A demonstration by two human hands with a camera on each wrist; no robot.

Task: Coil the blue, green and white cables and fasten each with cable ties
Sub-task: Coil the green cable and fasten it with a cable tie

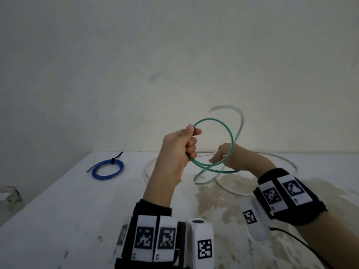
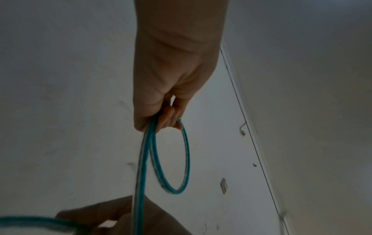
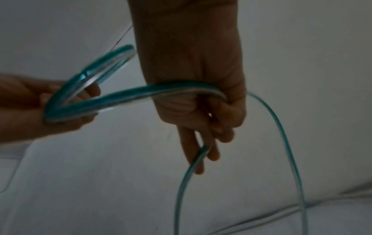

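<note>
My left hand (image 1: 189,141) is raised above the table and grips a round loop of the green cable (image 1: 231,139); the loop hangs from its curled fingers (image 2: 171,120) in the left wrist view. To the right and lower, my right hand (image 1: 221,157) holds the same green cable (image 3: 141,93), which runs across its palm and out between thumb and fingers (image 3: 219,120). A blurred stretch of cable arcs in the air above this hand. The blue cable (image 1: 107,168) lies coiled at the back left, bound with a black tie. The white cable (image 1: 233,191) lies loose on the table.
The white table (image 1: 58,210) is stained brownish at the middle right and ends at a pale wall. Loose green cable (image 1: 202,180) trails onto the table under my hands. A small pale object (image 1: 9,193) sits beyond the table's left edge.
</note>
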